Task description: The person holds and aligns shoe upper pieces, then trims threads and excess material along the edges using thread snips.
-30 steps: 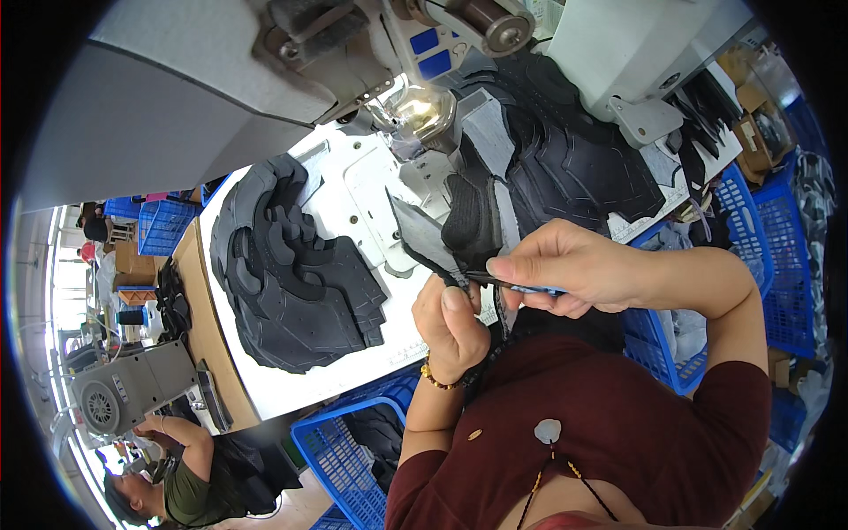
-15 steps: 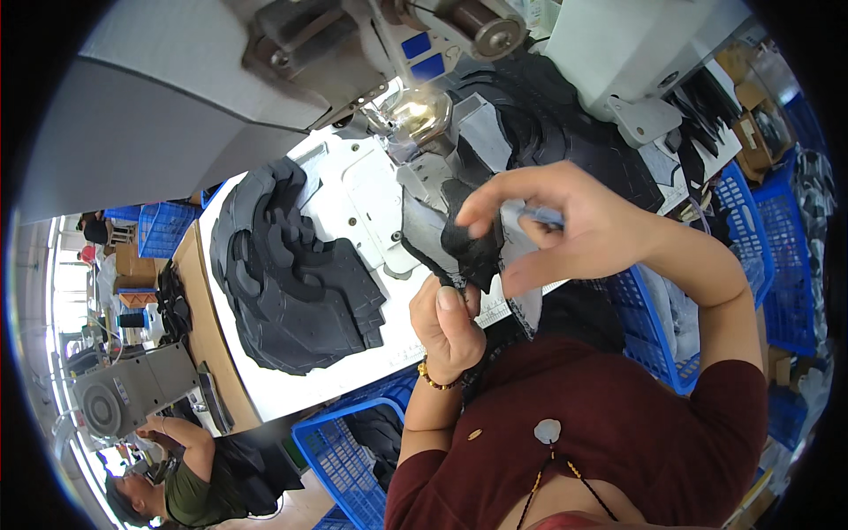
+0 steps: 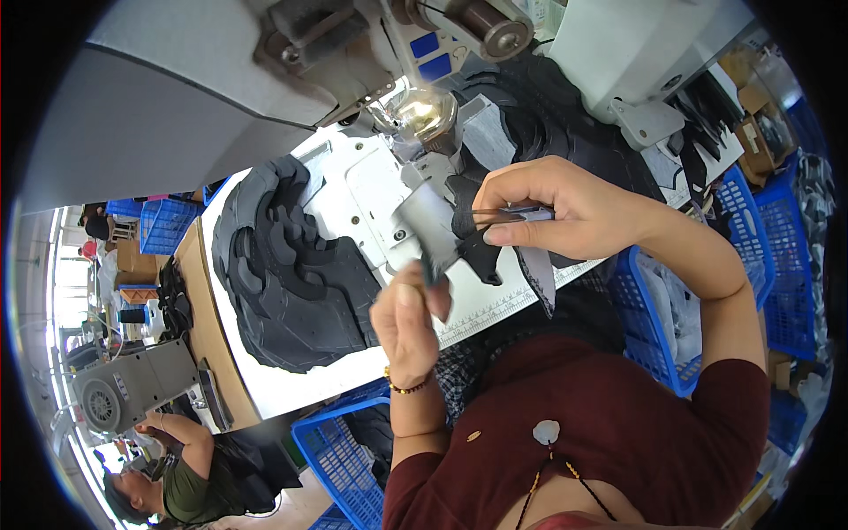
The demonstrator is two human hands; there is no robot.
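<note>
The left hand [image 3: 408,318] has shifted left, pinching the grey-black cloth [image 3: 482,258] above the counter [image 3: 274,389], while the right hand [image 3: 561,215], spread earlier, now closes around a thin tool [image 3: 537,214].

1. The left hand [image 3: 406,329] is blurry at its fingertips, and so is the grey piece [image 3: 430,228] it pinches.
2. The right hand [image 3: 570,212] hides part of the thin tool [image 3: 535,214] it holds.
3. The big sewing machine [image 3: 208,88] hides much of the worktop's [image 3: 278,389] far edge. Its top is cut off.
4. A blue basket [image 3: 329,459] is partly hidden under the near edge.
</note>
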